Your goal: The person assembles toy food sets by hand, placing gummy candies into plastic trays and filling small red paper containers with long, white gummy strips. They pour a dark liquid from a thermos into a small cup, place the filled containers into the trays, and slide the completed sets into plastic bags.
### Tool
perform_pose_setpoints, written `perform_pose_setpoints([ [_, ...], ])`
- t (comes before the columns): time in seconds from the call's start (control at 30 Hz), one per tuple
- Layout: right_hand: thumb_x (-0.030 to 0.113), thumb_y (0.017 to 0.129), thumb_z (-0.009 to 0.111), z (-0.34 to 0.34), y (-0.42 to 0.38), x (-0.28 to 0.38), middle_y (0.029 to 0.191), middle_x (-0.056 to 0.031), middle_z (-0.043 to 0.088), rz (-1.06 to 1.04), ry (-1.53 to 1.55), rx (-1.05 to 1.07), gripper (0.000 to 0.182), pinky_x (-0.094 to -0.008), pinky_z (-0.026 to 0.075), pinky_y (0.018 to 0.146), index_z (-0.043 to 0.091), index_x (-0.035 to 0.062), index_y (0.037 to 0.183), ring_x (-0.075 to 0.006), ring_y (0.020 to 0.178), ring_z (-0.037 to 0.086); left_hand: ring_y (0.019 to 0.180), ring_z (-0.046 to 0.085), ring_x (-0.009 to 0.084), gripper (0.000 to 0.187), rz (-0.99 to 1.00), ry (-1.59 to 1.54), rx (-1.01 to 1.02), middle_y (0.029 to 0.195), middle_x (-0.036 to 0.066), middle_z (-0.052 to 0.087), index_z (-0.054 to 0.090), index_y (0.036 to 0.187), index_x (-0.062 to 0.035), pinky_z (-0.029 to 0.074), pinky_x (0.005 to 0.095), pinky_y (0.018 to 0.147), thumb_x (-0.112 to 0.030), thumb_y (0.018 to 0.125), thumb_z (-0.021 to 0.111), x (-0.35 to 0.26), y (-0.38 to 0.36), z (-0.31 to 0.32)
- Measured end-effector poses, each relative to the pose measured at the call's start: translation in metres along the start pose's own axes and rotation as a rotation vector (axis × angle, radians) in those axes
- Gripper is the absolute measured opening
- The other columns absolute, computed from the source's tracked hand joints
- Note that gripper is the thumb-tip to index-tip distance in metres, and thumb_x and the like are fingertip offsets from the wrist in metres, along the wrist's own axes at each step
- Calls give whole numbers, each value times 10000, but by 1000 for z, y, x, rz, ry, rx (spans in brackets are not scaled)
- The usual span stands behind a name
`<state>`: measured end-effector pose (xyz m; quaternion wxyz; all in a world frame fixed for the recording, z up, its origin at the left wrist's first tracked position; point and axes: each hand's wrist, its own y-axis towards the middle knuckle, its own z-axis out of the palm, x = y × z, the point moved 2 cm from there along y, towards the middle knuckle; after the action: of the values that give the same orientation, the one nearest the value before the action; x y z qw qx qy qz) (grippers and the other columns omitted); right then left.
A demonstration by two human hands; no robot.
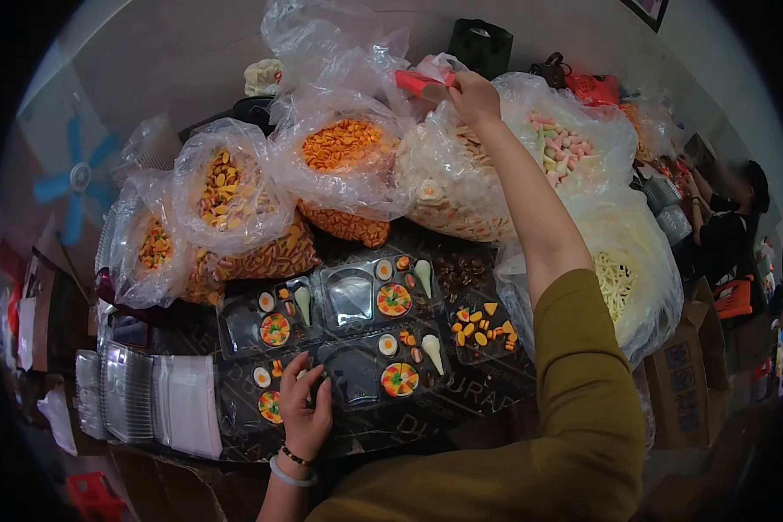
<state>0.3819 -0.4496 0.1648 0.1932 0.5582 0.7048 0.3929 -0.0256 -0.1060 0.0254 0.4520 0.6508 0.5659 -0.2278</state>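
My right hand (477, 97) is stretched to the back, its fingers closed on a red and clear plastic bag (426, 80). My left hand (307, 404) is low over the front left tray, fingers curled and partly apart; whether it holds something small is hidden. Clear plastic trays (350, 300) lie open on the black table cover. Their compartments hold pizza-like round candies (394, 299), egg-like candies (388, 345), white-green spoon-shaped pieces (432, 355) and small orange pieces. To the right, a tray of loose yellow-orange candies (483, 331) lies below dark brown pieces (461, 270).
Large clear bags of candies (344, 143) line the back, with pale strips (613, 283) at right. Stacked clear containers (126, 391) stand at left beside white packets (187, 404). A blue fan (80, 177) is far left, a cardboard box (687, 374) right, another person (735, 222) far right.
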Motion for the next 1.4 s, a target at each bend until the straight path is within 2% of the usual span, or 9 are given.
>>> perform_pose_setpoints([
  [0.33, 149, 799, 678, -12, -6, -17, 804, -137, 664, -86, 166, -112, 110, -368, 520, 626, 617, 62, 828, -312, 716, 654, 1167, 529, 298, 204, -13, 39, 57, 1237, 173, 543, 629, 1044, 8, 436, 368, 958, -9, 841, 614, -2, 5, 12],
  [0.43, 112, 817, 692, -30, -16, -24, 782, -110, 675, -99, 246, -189, 99, -307, 517, 612, 631, 49, 863, -215, 684, 671, 1133, 556, 295, 200, 24, -19, 66, 1225, 175, 553, 628, 1040, 10, 454, 362, 933, -4, 842, 614, -16, 13, 19],
  [0.53, 96, 809, 666, -75, -42, -20, 792, -111, 680, 21, 477, -364, 85, -318, 511, 612, 648, 53, 881, -217, 687, 673, 1095, 581, 292, 201, 66, -102, 83, 1214, 175, 563, 627, 1040, 12, 468, 358, 915, -2, 840, 620, -25, 20, 31],
  [0.6, 97, 815, 715, -103, -68, -15, 766, -61, 682, 181, 710, -303, 128, -253, 505, 609, 649, 12, 884, -110, 678, 641, 1082, 591, 287, 199, 113, -160, 107, 1206, 172, 569, 628, 1037, 13, 471, 358, 913, -3, 839, 624, -35, 31, 41],
  [0.7, 97, 810, 738, -138, -120, 11, 780, -41, 675, 435, 1155, -78, 135, -229, 508, 607, 647, 10, 857, -92, 679, 626, 1105, 583, 256, 389, 176, -273, 128, 1227, 148, 563, 577, 1206, -23, 507, 343, 871, -3, 824, 652, -62, 62, 57],
  [0.77, 80, 800, 746, -158, -162, 37, 778, -33, 658, 622, 1229, 183, 134, -234, 517, 598, 645, 25, 868, -99, 660, 622, 1213, 503, 249, 804, 107, -539, 132, 1433, 132, 371, 328, 1445, -107, 509, 351, 908, -10, 761, 739, -73, 83, 75],
  [0.9, 91, 794, 759, -172, -232, 90, 765, -22, 643, 795, 1412, 509, 156, -222, 509, 559, 630, 30, 859, -88, 645, 611, 1312, 358, 400, 977, 645, 62, -40, 1483, 200, 256, 336, 1438, -128, 374, 443, 1033, -134, 602, 842, -111, 98, 81],
  [1.03, 83, 773, 777, -166, -270, 111, 736, -20, 637, 903, 1432, 457, 164, -205, 493, 558, 626, 34, 814, -76, 632, 592, 1010, 545, 342, 903, 582, 116, -28, 1144, 142, 515, 410, 1390, -135, 493, 409, 829, -93, 585, 817, -102, 87, 97],
  [1.4, 75, 752, 788, -164, -295, 117, 740, -10, 636, 823, 1271, 234, 177, -207, 487, 593, 638, 15, 822, -63, 650, 575, 971, 549, 308, 845, 636, 301, -60, 1084, 126, 536, 450, 1317, -68, 472, 370, 781, -145, 561, 820, -106, 59, 100],
])
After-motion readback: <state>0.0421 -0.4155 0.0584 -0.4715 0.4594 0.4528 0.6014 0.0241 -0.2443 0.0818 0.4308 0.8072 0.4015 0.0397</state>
